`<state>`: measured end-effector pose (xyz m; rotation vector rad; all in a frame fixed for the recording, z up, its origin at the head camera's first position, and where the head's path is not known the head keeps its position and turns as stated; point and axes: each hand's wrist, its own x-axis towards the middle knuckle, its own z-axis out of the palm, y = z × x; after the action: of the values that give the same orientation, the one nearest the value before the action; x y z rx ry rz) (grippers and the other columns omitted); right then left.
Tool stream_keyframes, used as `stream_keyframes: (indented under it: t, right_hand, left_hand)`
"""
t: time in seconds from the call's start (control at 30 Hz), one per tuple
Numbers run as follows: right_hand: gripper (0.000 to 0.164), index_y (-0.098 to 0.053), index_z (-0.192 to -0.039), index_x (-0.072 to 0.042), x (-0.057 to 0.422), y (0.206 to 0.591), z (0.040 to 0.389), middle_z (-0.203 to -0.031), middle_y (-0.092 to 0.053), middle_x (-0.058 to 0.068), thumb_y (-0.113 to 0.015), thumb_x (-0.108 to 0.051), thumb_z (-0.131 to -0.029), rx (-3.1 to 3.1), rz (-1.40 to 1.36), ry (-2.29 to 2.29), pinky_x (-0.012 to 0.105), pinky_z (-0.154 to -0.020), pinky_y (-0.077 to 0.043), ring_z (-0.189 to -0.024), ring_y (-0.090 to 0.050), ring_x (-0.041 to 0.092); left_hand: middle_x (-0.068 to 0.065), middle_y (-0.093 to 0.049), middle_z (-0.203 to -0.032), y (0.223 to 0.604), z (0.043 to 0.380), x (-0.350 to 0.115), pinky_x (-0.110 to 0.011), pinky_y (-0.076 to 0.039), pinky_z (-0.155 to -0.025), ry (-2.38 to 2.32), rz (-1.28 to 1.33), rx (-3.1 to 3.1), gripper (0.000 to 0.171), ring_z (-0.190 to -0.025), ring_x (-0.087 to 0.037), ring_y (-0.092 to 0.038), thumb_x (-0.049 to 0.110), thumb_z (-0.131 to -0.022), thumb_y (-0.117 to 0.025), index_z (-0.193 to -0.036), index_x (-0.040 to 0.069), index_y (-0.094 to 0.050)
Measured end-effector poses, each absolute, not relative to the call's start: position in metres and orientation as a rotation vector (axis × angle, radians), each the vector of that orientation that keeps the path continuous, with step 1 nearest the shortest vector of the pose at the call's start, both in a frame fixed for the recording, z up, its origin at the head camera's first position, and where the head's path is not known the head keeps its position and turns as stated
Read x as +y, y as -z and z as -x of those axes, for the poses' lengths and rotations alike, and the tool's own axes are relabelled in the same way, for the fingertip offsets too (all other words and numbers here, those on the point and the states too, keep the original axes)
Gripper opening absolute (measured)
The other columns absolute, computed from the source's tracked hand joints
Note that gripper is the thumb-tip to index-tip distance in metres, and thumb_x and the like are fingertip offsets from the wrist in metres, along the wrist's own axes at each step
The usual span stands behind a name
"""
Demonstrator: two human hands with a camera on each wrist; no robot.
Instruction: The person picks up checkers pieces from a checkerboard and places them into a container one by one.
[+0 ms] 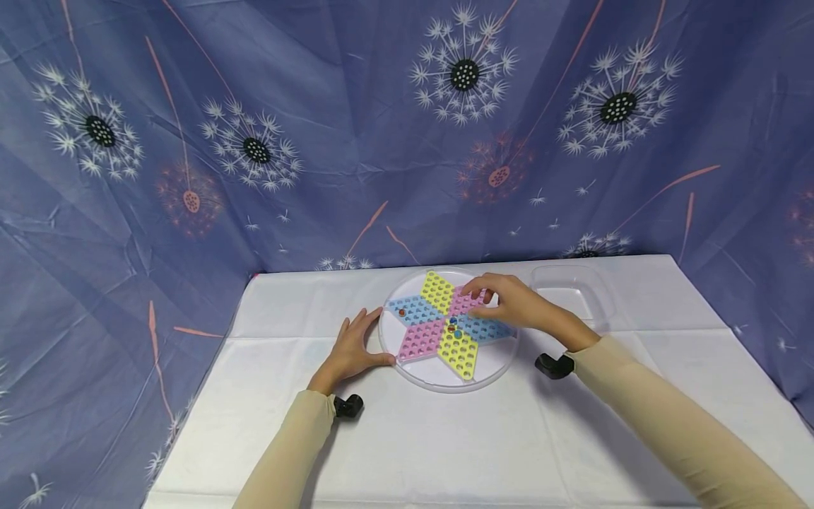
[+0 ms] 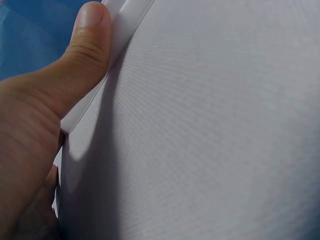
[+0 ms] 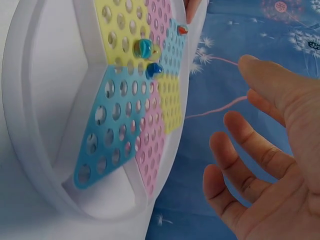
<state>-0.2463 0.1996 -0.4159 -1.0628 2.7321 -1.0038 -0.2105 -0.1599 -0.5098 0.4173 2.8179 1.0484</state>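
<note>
A round white Chinese checkers board (image 1: 420, 375) with a yellow, pink and blue star lies on the table. Near its middle sit a dark blue marble (image 3: 154, 69), a teal marble (image 3: 145, 48) and a reddish marble (image 1: 451, 329). Another orange-red marble (image 1: 402, 312) is on the left blue point. My left hand (image 1: 350, 351) rests against the board's left rim, thumb and fingers spread; its thumb (image 2: 92, 37) touches the rim in the left wrist view. My right hand (image 1: 511, 302) hovers over the right side, fingers loosely bent, with nothing seen between them.
A clear plastic tray (image 1: 566, 267) stands behind and to the right of the board, near my right forearm. White cloth (image 1: 445, 452) covers the table. A blue dandelion-print curtain (image 1: 356, 141) hangs along the back edge.
</note>
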Motion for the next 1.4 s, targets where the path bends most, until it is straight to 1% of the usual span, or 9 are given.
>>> stream_keyframes:
  t: [0.13, 0.23, 0.33, 0.5, 0.7, 0.83, 0.93, 1.17, 1.4]
  right_hand:
    - [0.042, -0.069, -0.127, -0.01, 0.195, 0.419, 0.246, -0.107, -0.072, 0.009, -0.083, -0.016, -0.088, 2.717, 1.067, 1.001, 0.049, -0.078, -0.059, -0.092, -0.066, 0.024]
    - [0.041, -0.069, -0.127, -0.008, 0.193, 0.422, 0.246, -0.108, -0.071, 0.013, -0.082, -0.014, -0.089, 2.695, 1.07, 1.018, 0.05, -0.077, -0.059, -0.092, -0.067, 0.028]
    - [0.041, -0.068, -0.126, -0.005, 0.191, 0.425, 0.245, -0.109, -0.071, 0.015, -0.082, -0.014, -0.089, 2.676, 1.077, 1.048, 0.052, -0.075, -0.058, -0.091, -0.066, 0.03]
    - [0.038, -0.069, -0.123, -0.005, 0.188, 0.435, 0.243, -0.106, -0.07, 0.014, -0.082, -0.013, -0.088, 2.676, 1.071, 1.068, 0.05, -0.076, -0.057, -0.09, -0.065, 0.029]
    - [0.034, -0.072, -0.118, -0.007, 0.182, 0.453, 0.238, -0.112, -0.07, 0.012, -0.084, -0.017, -0.088, 2.676, 1.024, 1.092, 0.051, -0.08, -0.056, -0.092, -0.063, 0.032]
    - [0.03, -0.074, -0.114, -0.008, 0.18, 0.465, 0.237, -0.114, -0.069, 0.009, -0.084, -0.017, -0.087, 2.69, 1.019, 1.086, 0.048, -0.083, -0.054, -0.094, -0.062, 0.03]
    - [0.028, -0.075, -0.112, -0.008, 0.178, 0.472, 0.237, -0.113, -0.07, 0.007, -0.083, -0.016, -0.087, 2.72, 1.029, 1.059, 0.045, -0.085, -0.054, -0.096, -0.062, 0.028]
    - [0.02, -0.078, -0.103, -0.012, 0.176, 0.482, 0.237, -0.102, -0.072, 0.002, -0.085, -0.019, -0.086, 2.776, 0.978, 1.01, 0.042, -0.086, -0.048, -0.096, -0.059, 0.024]
    - [0.016, -0.079, -0.1, -0.013, 0.175, 0.481, 0.236, -0.102, -0.068, 0.003, -0.085, -0.018, -0.086, 2.789, 0.926, 0.985, 0.04, -0.086, -0.046, -0.095, -0.057, 0.023]
  left_hand:
    - [-0.016, -0.03, -0.166, 0.51, 0.211, -0.16, -0.051, 0.0, -0.129, -1.039, -0.406, 2.805, 0.113, -0.157, -0.032, -0.017, 0.044, -0.07, -0.094, -0.162, 0.017, -0.035]
    - [-0.015, -0.029, -0.167, 0.51, 0.212, -0.16, -0.05, 0.002, -0.129, -1.044, -0.403, 2.8, 0.113, -0.157, -0.031, -0.016, 0.045, -0.07, -0.094, -0.162, 0.018, -0.034]
    - [-0.015, -0.029, -0.167, 0.512, 0.212, -0.161, -0.051, 0.002, -0.129, -1.048, -0.41, 2.806, 0.113, -0.157, -0.032, -0.016, 0.045, -0.07, -0.094, -0.161, 0.017, -0.035]
    - [-0.015, -0.029, -0.167, 0.514, 0.213, -0.162, -0.051, 0.001, -0.129, -1.034, -0.412, 2.811, 0.114, -0.157, -0.032, -0.016, 0.046, -0.07, -0.094, -0.162, 0.018, -0.034]
    - [-0.017, -0.027, -0.167, 0.511, 0.213, -0.161, -0.054, 0.001, -0.128, -1.049, -0.405, 2.803, 0.114, -0.157, -0.035, -0.014, 0.045, -0.069, -0.094, -0.162, 0.017, -0.034]
    - [-0.017, -0.027, -0.167, 0.511, 0.213, -0.161, -0.055, 0.0, -0.128, -1.05, -0.407, 2.805, 0.113, -0.157, -0.035, -0.014, 0.045, -0.07, -0.094, -0.162, 0.017, -0.035]
    - [-0.017, -0.026, -0.167, 0.511, 0.213, -0.161, -0.055, 0.0, -0.128, -1.052, -0.402, 2.802, 0.113, -0.157, -0.036, -0.014, 0.045, -0.07, -0.094, -0.162, 0.017, -0.034]
    - [-0.017, -0.026, -0.167, 0.509, 0.212, -0.161, -0.054, 0.0, -0.128, -1.046, -0.403, 2.8, 0.114, -0.157, -0.035, -0.013, 0.044, -0.07, -0.094, -0.162, 0.018, -0.033]
    - [-0.017, -0.027, -0.167, 0.509, 0.213, -0.161, -0.052, 0.001, -0.129, -1.035, -0.418, 2.804, 0.114, -0.157, -0.033, -0.015, 0.045, -0.07, -0.094, -0.162, 0.016, -0.033]
